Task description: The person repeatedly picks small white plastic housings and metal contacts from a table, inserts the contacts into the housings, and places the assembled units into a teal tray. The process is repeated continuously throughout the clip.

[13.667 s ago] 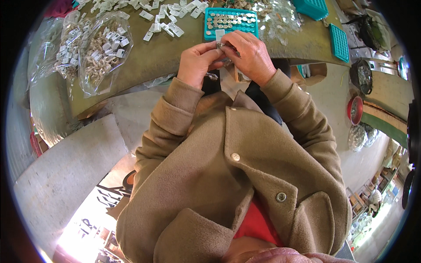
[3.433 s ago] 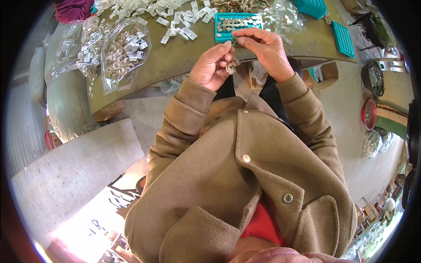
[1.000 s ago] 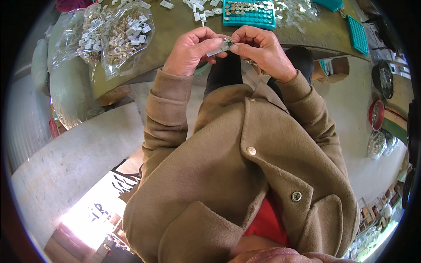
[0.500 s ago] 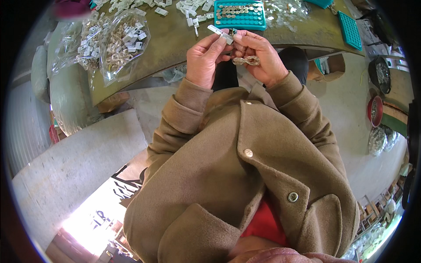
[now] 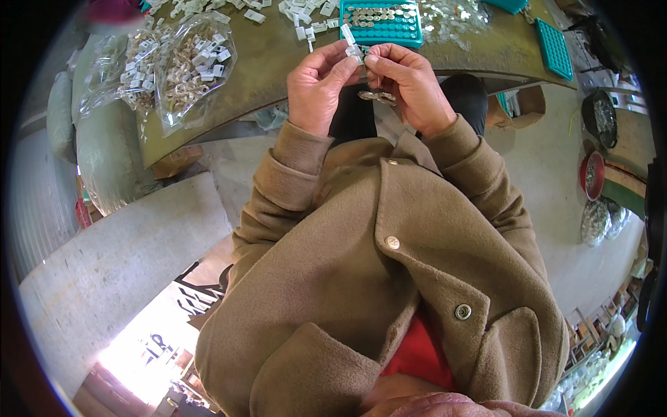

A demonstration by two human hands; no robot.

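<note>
My left hand (image 5: 316, 87) and my right hand (image 5: 410, 83) meet just in front of the table edge, fingertips pinched together on a small white plastic piece (image 5: 351, 43). A few small metal parts (image 5: 377, 96) rest in the palm of my right hand. Directly beyond my fingers lies a teal tray (image 5: 382, 24) with rows of metal parts set in it. Loose white plastic pieces (image 5: 306, 14) are scattered on the olive table (image 5: 264, 62) beside the tray.
Clear plastic bags of white pieces (image 5: 191, 62) lie at the table's left. Another teal tray (image 5: 554, 47) sits at the right end. Round bowls (image 5: 592, 174) stand on the floor at right. A concrete slab (image 5: 118, 264) lies at lower left.
My hands have stayed close together at the table edge, shifting a little toward the tray. The white piece is now held up between both sets of fingertips.
</note>
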